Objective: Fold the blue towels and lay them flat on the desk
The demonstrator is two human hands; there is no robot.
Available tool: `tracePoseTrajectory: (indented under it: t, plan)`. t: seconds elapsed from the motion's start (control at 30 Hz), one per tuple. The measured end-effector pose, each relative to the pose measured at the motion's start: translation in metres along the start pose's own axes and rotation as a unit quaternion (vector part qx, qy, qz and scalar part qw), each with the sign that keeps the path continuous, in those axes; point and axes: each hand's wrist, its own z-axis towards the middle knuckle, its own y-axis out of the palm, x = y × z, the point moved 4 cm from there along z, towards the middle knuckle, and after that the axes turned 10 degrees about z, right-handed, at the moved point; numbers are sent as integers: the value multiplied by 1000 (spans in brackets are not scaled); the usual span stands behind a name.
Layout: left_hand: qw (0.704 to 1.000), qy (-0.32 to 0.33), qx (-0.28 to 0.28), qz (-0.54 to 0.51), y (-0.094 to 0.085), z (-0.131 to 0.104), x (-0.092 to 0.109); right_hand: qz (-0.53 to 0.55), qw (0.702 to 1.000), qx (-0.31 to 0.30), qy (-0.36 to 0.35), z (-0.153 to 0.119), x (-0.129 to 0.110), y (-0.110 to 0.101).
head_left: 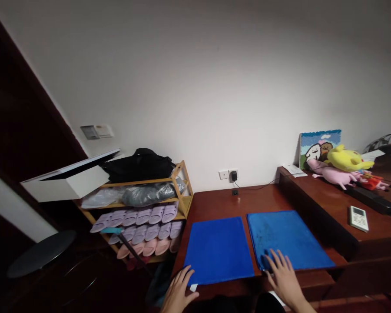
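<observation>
Two blue square cloths lie flat, side by side, on a reddish-brown desk point(211, 203). The left cloth point(220, 250) is a deeper, even blue with a small white tag at its near left corner. The right cloth point(289, 239) is lighter and has dark marks on its left part. My left hand point(180, 290) is at the near left corner of the left cloth, fingers spread, holding nothing. My right hand point(284, 276) reaches over the near edge of the right cloth, its fingers apart and nothing in them.
Left of the desk, a wooden rack point(182, 191) holds slippers, plastic-wrapped items, a black bag point(138, 167) and an open white box point(68, 184). A raised surface at right bears plush toys point(335, 174), a picture point(321, 143) and a remote point(358, 218). A round stool point(42, 254) stands far left.
</observation>
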Motion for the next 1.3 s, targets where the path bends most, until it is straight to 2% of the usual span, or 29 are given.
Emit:
tracePoseTrajectory:
  t: [0.1, 0.17, 0.3, 0.4, 0.47, 0.57, 0.63, 0.73, 0.83, 0.9, 0.93, 0.97, 1.03, 1.17, 1.23, 1.3]
  plan:
    - [1000, -7, 2, 12, -5, -4, -2, 42, 990, -42, -126, 1, -55, 19]
    - [1000, -4, 15, 16, -10, -5, -2, 35, 986, -59, -150, 2, -80, 37]
    - [999, 14, 38, 19, -22, -13, 2, -14, 992, -35, -123, 8, -94, 56]
    - [998, 18, 60, 29, -31, -21, 3, -11, 989, -19, -147, 11, -94, 45]
    - [996, 17, 87, 27, -43, -26, 4, 3, 985, -7, -174, 13, -96, 21]
    - [987, 19, 159, 9, -79, -30, 7, 40, 976, 33, -211, 20, -103, -39]
    - [976, 23, 214, -11, -118, -30, 15, 63, 969, 57, -233, 26, -108, -89]
    - [962, 25, 266, -61, -190, -27, 34, 80, 959, 81, -259, 35, -112, -169]
    - [960, 12, 250, -126, -258, -20, 61, 111, 954, 88, -266, 37, -106, -239]
    - [964, 4, 204, -171, -289, -16, 81, 146, 952, 73, -258, 32, -96, -275]
    - [965, 4, 176, -194, -298, -14, 91, 164, 952, 66, -250, 27, -90, -289]
    - [965, 8, 146, -215, -303, -11, 101, 179, 952, 58, -240, 21, -82, -300]
    - [965, 28, 85, -248, -302, -5, 121, 204, 954, 38, -216, 8, -64, -311]
    - [954, 87, -23, -288, -271, 19, 163, 233, 957, -4, -175, -6, -17, -309]
    - [946, 108, -43, -304, -260, 40, 185, 228, 960, 3, -161, 1, 9, -309]
    - [944, 128, -31, -301, -260, 70, 208, 212, 965, 28, -150, 19, 34, -317]
